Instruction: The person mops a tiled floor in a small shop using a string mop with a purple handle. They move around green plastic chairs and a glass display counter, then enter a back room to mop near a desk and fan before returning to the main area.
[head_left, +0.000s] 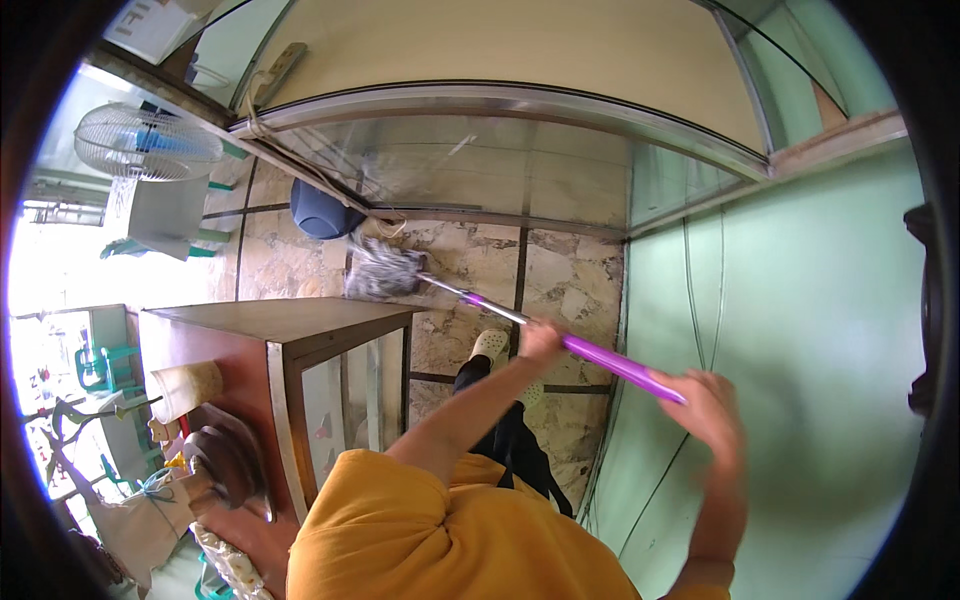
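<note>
A mop handle, purple at its upper part and metallic lower down, runs slantwise across the view. My left hand is closed around it near where the purple grip meets the metal tube. Higher up, my right hand grips the handle close to its end. The grey and white string mop head, blurred, lies on the marbled tile floor, between the base of a glass-fronted case and a wooden cabinet. A blue-grey plastic bin or bucket stands just beyond the mop head.
A glass-fronted display case crosses the far side. A wooden cabinet with glass panes stands at left, a green wall at right. Behind the bin, a fan sits by a white table. A cable touches the floor near the mop.
</note>
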